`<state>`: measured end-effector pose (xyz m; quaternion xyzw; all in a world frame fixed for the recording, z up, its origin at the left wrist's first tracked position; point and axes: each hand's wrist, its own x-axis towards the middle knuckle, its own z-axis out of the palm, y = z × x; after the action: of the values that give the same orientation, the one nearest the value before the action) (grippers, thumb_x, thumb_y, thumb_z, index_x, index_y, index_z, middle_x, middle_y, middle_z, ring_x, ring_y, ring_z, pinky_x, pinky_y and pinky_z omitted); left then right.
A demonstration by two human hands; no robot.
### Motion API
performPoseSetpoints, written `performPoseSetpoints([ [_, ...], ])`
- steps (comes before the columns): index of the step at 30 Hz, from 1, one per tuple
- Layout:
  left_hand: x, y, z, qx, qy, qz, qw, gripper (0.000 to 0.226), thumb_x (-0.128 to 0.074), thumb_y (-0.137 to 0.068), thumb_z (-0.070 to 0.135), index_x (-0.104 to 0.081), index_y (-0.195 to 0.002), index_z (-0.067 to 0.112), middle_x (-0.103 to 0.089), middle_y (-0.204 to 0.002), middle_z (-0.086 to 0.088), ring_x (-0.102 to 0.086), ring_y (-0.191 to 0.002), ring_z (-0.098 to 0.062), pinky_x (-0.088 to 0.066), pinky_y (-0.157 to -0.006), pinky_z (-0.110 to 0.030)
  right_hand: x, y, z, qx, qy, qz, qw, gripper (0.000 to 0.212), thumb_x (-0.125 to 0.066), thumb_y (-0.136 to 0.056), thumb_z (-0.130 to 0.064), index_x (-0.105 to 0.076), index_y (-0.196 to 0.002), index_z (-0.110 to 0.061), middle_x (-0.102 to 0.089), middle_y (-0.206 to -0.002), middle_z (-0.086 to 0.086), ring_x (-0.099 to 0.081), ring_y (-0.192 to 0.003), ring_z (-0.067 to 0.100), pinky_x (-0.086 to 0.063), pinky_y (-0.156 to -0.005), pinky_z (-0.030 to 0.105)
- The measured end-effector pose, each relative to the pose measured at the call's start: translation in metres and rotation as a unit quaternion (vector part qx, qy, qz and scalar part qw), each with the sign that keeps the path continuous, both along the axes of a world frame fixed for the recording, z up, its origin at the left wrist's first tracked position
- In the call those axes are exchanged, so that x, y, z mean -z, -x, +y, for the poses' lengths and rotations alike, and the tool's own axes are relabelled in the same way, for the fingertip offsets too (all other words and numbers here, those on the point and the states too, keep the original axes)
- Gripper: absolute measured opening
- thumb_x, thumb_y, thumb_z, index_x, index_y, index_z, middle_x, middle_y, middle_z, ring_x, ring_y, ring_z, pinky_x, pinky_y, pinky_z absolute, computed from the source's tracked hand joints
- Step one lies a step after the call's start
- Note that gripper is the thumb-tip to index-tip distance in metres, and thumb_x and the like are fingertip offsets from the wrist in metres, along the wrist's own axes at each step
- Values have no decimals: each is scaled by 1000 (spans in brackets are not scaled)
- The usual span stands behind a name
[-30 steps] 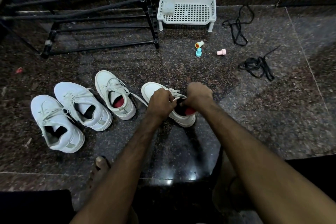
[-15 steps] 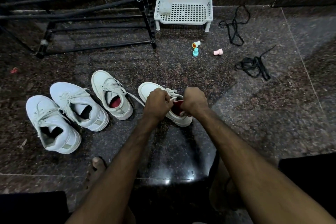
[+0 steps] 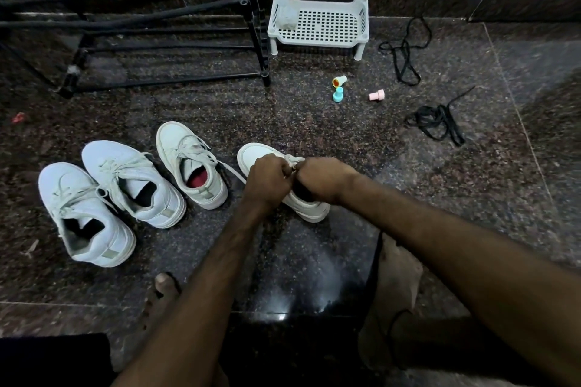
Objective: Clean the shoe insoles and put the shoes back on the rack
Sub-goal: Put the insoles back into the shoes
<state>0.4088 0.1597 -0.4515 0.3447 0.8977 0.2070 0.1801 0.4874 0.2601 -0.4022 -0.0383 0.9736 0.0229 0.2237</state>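
Observation:
Several white sneakers stand on the dark granite floor. The rightmost sneaker (image 3: 251, 155) lies under both my hands. My left hand (image 3: 267, 181) and my right hand (image 3: 323, 179) are closed side by side on its white laces over the tongue, hiding the shoe's opening. To its left stands a sneaker with a red insole (image 3: 198, 179). Further left is a pair of white sneakers (image 3: 125, 185) with dark interiors. The black metal shoe rack (image 3: 141, 22) stands at the back left with bare bars.
A white perforated plastic stand (image 3: 317, 23) sits by the wall. Three small caps, yellow (image 3: 339, 81), blue (image 3: 338, 95) and pink (image 3: 376, 95), lie on the floor. Two black laces (image 3: 405, 53) (image 3: 438, 122) lie at the right. My bare feet (image 3: 160, 289) are near.
My hands have drawn closer together over the shoe's laces and now cover its red insole, which showed earlier. The shoes on the floor have not moved.

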Motion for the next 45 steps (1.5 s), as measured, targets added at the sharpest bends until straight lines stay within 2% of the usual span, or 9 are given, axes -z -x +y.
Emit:
performPoseSetpoints([
  [6, -1, 9, -2, -29, -34, -21, 999, 9, -70, -75, 18, -71, -74, 9, -70, -84, -11, -64, -83, -27, -45, -74, -33, 31, 3, 11, -16, -63, -118, 991, 48, -28, -102, -24, -27, -149, -18, -22, -158, -3, -18, -145, 14, -22, -115, 45],
  [13, 9, 11, -9, -37, -47, -28, 998, 4, -72, -74, 14, -68, -73, 12, -67, -88, -12, -62, -84, -29, -47, -77, -36, 32, 33, -13, 83, -42, -173, 980, 58, -41, -99, -31, -23, -151, -15, -17, -160, 4, -12, -148, 21, -9, -116, 51],
  [17, 11, 11, -13, -53, -61, -35, 996, 4, -73, -74, 14, -69, -73, 12, -67, -85, -11, -63, -81, -28, -48, -77, -37, 21, 36, -7, 154, 47, -179, 971, 48, -42, -100, -23, -37, -144, -5, -33, -153, 11, -29, -141, 28, -26, -111, 34],
  [21, 8, 15, -15, -79, -88, -45, 992, 9, -74, -74, 18, -67, -69, 16, -69, -76, -5, -65, -73, -23, -51, -72, -36, 19, 45, -3, 145, 47, -262, 953, 55, -41, -94, -25, -29, -148, -16, -30, -155, 5, -33, -139, 27, -27, -112, 44],
  [26, 2, 20, -16, -81, -71, -56, 993, 7, -73, -73, 16, -70, -68, 14, -72, -74, -6, -67, -74, -23, -50, -70, -31, 22, 40, -8, 228, 165, -206, 937, 14, -43, -91, -14, -57, -91, -10, -62, -122, 16, -59, -98, 28, -49, -91, 38],
  [32, 1, 16, -12, -92, -49, -45, 993, 12, -74, -76, 23, -73, -74, 11, -73, -79, -9, -67, -81, -26, -50, -72, -33, 21, 8, 3, 301, 192, 107, 928, 28, -67, -79, -17, -60, -105, -21, -60, -112, 10, -60, -101, 32, -51, -80, 36],
  [37, 0, 13, -12, -94, -58, -43, 993, 15, -74, -77, 24, -74, -73, 9, -73, -77, -10, -67, -79, -27, -51, -71, -36, 7, 15, -9, 392, 118, 71, 910, 29, -64, -83, -19, -61, -108, -3, -62, -112, 17, -62, -103, 36, -51, -78, 37],
  [41, 2, 13, -13, -102, -59, -45, 992, 15, -74, -76, 24, -73, -72, 9, -73, -74, -9, -67, -77, -27, -50, -69, -34, 11, 25, -7, 548, 236, 53, 800, 22, -68, -77, -19, -66, -88, 0, -68, -94, 16, -68, -86, 31, -53, -70, 31],
  [45, 1, 9, -11, -109, -63, -44, 991, 17, -75, -76, 27, -73, -72, 11, -73, -75, -8, -67, -78, -26, -49, -70, -32, 29, 15, 5, 721, 462, 52, 513, 15, -51, -84, 0, -63, -87, 9, -64, -74, 24, -58, -33, 19, -45, -32, 21],
])
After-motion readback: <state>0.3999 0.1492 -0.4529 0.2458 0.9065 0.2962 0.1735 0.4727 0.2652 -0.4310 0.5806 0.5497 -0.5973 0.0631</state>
